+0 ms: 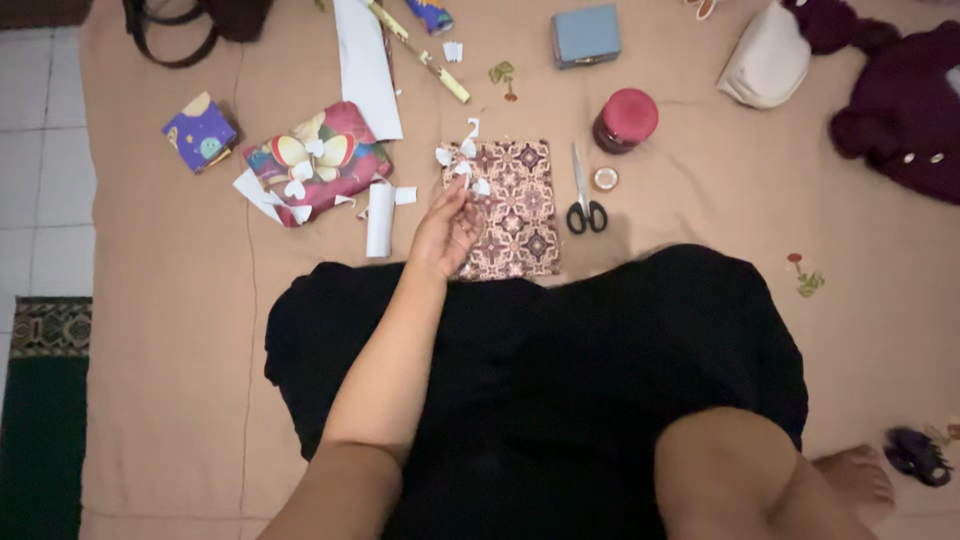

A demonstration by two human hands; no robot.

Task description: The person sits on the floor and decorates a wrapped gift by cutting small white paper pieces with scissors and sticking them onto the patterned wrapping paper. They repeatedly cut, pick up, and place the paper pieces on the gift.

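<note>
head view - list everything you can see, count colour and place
patterned wrapped box: 1, maroon, centre
white paper flower: 1, on that box's top left corner
scissors: 1, black handles, right of box
jar: 1, red lid, upper right
tape roll: 1, below jar
butterfly-decorated parcel: 1, pink, left
small purple box: 1, far left
paper roll: 1, white, beside hand
blue box: 1, top
cream pouch: 1, top right
left hand: touching the flower
right hand: out of view

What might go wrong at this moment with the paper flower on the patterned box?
The left hand pinches the thin white paper flower on the patterned box; its petals may crease or tear. The scissors lie right beside the box, where a reaching hand might catch the blades.
</note>
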